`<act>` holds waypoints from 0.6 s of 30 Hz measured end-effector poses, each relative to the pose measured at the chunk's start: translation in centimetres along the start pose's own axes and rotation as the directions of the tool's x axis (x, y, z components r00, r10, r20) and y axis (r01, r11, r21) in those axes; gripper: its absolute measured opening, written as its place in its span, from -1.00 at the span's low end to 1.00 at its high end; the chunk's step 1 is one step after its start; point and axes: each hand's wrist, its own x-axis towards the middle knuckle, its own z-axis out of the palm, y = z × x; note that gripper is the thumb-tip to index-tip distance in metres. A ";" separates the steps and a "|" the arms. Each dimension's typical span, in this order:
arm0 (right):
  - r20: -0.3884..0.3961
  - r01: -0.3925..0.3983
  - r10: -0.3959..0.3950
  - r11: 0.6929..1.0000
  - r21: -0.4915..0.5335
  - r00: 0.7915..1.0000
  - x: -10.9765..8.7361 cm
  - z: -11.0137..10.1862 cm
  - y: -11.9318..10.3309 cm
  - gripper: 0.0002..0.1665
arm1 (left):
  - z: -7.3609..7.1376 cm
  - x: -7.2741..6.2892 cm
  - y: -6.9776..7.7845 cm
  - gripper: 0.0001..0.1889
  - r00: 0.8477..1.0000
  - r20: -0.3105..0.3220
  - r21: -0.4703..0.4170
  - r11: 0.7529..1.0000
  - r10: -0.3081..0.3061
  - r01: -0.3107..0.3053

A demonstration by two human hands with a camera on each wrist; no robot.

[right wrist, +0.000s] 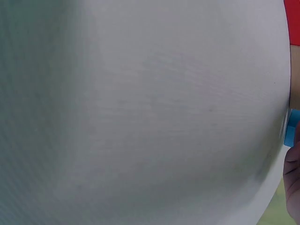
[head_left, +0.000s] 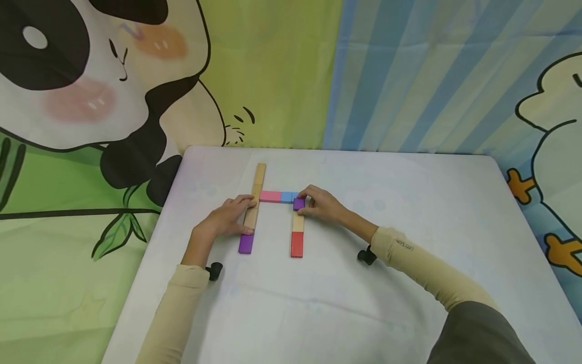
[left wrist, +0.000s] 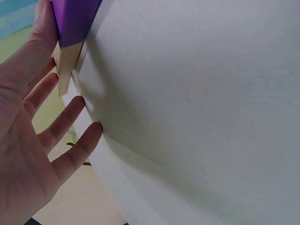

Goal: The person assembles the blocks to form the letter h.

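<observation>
My left hand [head_left: 227, 216] lies along the left side of a long row of wooden blocks [head_left: 259, 177]. Its thumb and index finger touch the row, and the other fingers are spread. A purple block [head_left: 245, 243] ends that row at the near side; in the left wrist view the thumb lies beside this purple block [left wrist: 77, 21]. With thumb and index finger my right hand [head_left: 325, 203] pinches a small purple block [head_left: 298, 204] at the corner of blue blocks [head_left: 286, 197] and a wooden block [head_left: 297, 222]. The right wrist view shows only part of that hand [right wrist: 293, 180], beside a blue block [right wrist: 290, 127].
A pink block [head_left: 270, 196] links the long row to the blue blocks. At the near end of the right-hand row lies a red block [head_left: 297, 245]. The white table [head_left: 291, 313] carries it all, with a printed cloth [head_left: 273, 76] behind.
</observation>
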 end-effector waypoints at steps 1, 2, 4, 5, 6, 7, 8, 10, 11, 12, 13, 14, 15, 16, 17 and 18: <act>-0.001 -0.002 0.002 1.000 0.004 1.000 0.0 0.1 0.0 -0.54 | 0.0 0.0 0.0 -0.11 1.000 0.000 -0.001 1.000 -0.001 0.001; -0.002 -0.005 0.005 1.000 0.002 1.000 0.0 0.1 0.0 -0.55 | 0.0 0.0 0.1 -0.11 1.000 0.001 -0.002 1.000 -0.003 0.003; 0.001 -0.017 0.017 1.000 0.002 1.000 0.0 0.2 0.0 -0.56 | 0.0 -0.1 0.2 -0.11 1.000 0.004 -0.002 1.000 -0.004 0.004; 0.001 -0.024 0.024 1.000 0.000 1.000 0.0 0.2 -0.1 -0.56 | 0.0 0.0 0.1 -0.11 1.000 0.005 0.000 1.000 -0.005 0.005; 0.000 -0.028 0.028 1.000 -0.005 1.000 0.0 0.2 -0.1 -0.57 | 0.0 0.0 0.2 -0.11 1.000 0.006 0.000 1.000 -0.007 0.007; 0.000 -0.031 0.031 1.000 -0.008 1.000 0.0 0.2 -0.1 -0.57 | 0.0 0.0 0.2 -0.11 1.000 0.007 0.000 1.000 -0.010 0.010; -0.001 -0.035 0.035 0.999 -0.011 0.999 0.1 0.3 -0.2 -0.57 | 0.0 0.0 0.2 -0.10 1.000 0.006 -0.001 1.000 -0.012 0.012; -0.005 -0.043 0.043 0.999 -0.012 0.999 0.1 0.3 -0.2 -0.57 | 0.0 0.0 0.1 -0.10 1.000 0.004 0.001 1.000 -0.013 0.013; -0.010 -0.043 0.043 0.999 -0.014 0.999 0.0 0.3 -0.2 -0.57 | 0.0 0.0 0.1 -0.10 1.000 0.004 0.000 1.000 -0.015 0.015; -0.014 -0.046 0.046 0.999 -0.017 0.999 0.0 0.4 -0.2 -0.56 | 0.0 0.0 0.1 -0.10 1.000 0.003 -0.001 1.000 -0.017 0.017; -0.016 -0.049 0.049 0.999 -0.016 0.999 0.0 0.4 -0.2 -0.56 | 0.0 0.0 0.1 -0.10 1.000 0.003 -0.002 1.000 -0.020 0.020; -0.019 -0.052 0.051 0.999 -0.018 0.999 0.0 0.4 -0.1 -0.56 | 0.0 0.0 0.1 -0.11 1.000 0.002 -0.001 1.000 -0.019 0.019; -0.021 -0.053 0.053 0.998 -0.019 0.998 0.0 0.4 -0.2 -0.57 | 0.1 0.0 0.1 -0.11 1.000 0.002 0.000 1.000 -0.019 0.019; -0.022 -0.055 0.054 0.998 -0.022 0.998 0.0 0.4 -0.2 -0.57 | 0.1 0.1 0.1 -0.11 1.000 0.002 0.000 1.000 -0.019 0.019; -0.023 -0.055 0.055 0.998 -0.024 0.998 0.0 0.4 -0.2 -0.57 | 0.1 0.1 0.1 -0.11 1.000 0.002 -0.001 1.000 -0.019 0.019; -0.024 -0.055 0.054 0.998 -0.025 0.998 0.0 0.4 -0.2 -0.57 | 0.0 0.0 0.1 -0.10 1.000 0.002 -0.003 1.000 -0.021 0.021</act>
